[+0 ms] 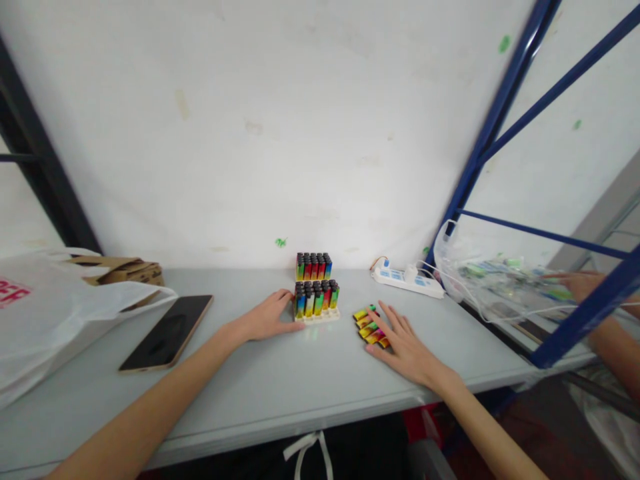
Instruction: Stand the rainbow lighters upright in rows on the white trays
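Observation:
Upright lighters [317, 300] with black tops and multicoloured bodies stand in rows in a white tray [320, 319]. My left hand [270, 317] holds this tray by its left side, thumb along the front and fingers behind. Directly at the back stands another block of upright lighters [314, 267]. To the right, several loose lighters [369, 325] lie side by side on the grey table. My right hand [403, 343] rests over their right ends with fingers spread and stretched out, partly covering them.
A phone [167, 333] lies at the left, beside a white plastic bag [40, 313] and folded cardboard [125, 270]. A power strip [410, 281] sits by the wall. Beyond the blue rack post [480, 147], another person's hand [583, 283] is among bagged items [510, 273].

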Tool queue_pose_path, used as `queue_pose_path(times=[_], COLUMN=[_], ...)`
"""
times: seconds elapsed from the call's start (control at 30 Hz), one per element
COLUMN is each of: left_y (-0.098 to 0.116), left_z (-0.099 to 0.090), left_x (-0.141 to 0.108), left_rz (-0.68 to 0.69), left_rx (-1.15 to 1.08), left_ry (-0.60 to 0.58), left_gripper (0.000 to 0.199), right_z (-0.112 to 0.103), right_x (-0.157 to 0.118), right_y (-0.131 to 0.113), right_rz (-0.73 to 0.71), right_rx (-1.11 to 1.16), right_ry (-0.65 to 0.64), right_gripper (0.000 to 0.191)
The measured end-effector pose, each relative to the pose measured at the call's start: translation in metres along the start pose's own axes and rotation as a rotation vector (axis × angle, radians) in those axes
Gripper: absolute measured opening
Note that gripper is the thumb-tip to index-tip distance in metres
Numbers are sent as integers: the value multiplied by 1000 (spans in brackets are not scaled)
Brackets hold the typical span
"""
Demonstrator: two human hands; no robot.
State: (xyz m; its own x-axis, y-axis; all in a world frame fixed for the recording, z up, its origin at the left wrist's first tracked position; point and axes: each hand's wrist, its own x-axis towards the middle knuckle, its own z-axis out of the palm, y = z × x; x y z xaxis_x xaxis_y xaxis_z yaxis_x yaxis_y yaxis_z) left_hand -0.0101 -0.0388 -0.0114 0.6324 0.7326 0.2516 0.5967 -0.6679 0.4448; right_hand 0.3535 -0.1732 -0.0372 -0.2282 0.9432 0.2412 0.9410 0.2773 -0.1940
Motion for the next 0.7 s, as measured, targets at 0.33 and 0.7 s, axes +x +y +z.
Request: queue_pose_path(times=[0.33,0.7], left_y=[-3,-1], left_z=[2,2], left_x=[1,1], left_rz=[18,25], left_rx=[9,12], left_ry=[20,24], left_gripper=[66,67], right_z=[19,13], right_x=[73,84], right_y=[-2,-1], right_rz=[-236,-238], right_rx=[37,138], right_ry=[77,84], right_gripper=[45,50])
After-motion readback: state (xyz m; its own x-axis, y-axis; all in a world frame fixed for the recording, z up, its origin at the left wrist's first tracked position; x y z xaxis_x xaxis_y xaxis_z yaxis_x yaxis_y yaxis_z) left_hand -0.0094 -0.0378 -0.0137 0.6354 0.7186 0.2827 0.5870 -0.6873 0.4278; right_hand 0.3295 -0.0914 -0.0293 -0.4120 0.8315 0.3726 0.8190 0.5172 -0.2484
